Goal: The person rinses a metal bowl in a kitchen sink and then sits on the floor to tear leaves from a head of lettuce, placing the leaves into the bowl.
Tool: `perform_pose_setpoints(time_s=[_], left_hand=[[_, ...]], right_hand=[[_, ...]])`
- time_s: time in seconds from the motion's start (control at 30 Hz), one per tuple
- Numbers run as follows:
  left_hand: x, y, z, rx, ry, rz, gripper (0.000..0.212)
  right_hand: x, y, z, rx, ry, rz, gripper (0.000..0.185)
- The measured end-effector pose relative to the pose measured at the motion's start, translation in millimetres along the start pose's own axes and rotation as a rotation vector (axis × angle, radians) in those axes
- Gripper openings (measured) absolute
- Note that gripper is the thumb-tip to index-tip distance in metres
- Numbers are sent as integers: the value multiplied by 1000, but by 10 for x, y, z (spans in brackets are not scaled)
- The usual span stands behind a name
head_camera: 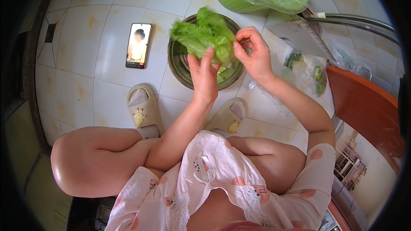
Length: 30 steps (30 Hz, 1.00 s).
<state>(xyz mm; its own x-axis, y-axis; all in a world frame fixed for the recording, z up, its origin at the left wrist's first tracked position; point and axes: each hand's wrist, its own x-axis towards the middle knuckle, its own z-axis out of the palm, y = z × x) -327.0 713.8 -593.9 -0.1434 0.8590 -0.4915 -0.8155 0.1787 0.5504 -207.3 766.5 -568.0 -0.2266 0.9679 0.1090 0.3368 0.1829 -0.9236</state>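
A bunch of leafy green lettuce (205, 37) is held over a round metal basin (172, 69) on the floor. My left hand (205, 75) supports the lettuce from below, thumb and fingers against its lower side. At the right edge of the bunch, the thumb and index finger of my right hand (253, 51) pinch a leaf. Loose lettuce pieces (221, 75) are visible inside the basin, though the bunch and my left hand hide much of its interior.
A lit smartphone (138, 46) lies left of the basin on the tiled floor (96, 54). Behind stands a green bin (239, 1) with a clear plastic liner. Bagged green vegetables (319, 78) lie to the right, near a reddish-brown wooden panel (362, 102). Slippers (144, 109) are on my feet.
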Motion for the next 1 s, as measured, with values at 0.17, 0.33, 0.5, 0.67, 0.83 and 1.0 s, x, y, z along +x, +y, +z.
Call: perform_pose_setpoints(time_s=[0.17,0.33,0.5,0.67,0.83,1.0], left_hand=[[89,-11,-65,-141,39,-55,36],[155,89,-60,-364,44,-134,44],[225,198,-180,-745,-5,-286,44],[309,270,-297,-795,-312,-423,53],[218,363,-165,-467,-448,-311,63],[179,389,-57,-133,-597,-182,73]], right_hand=[[-36,12,-37,250,-14,219,15],[19,-71,-32,546,68,410,20],[152,-216,-173,732,67,369,23],[248,-353,-301,748,-69,488,27],[262,-273,-350,875,-341,826,30],[152,-220,-252,748,-616,1010,37]])
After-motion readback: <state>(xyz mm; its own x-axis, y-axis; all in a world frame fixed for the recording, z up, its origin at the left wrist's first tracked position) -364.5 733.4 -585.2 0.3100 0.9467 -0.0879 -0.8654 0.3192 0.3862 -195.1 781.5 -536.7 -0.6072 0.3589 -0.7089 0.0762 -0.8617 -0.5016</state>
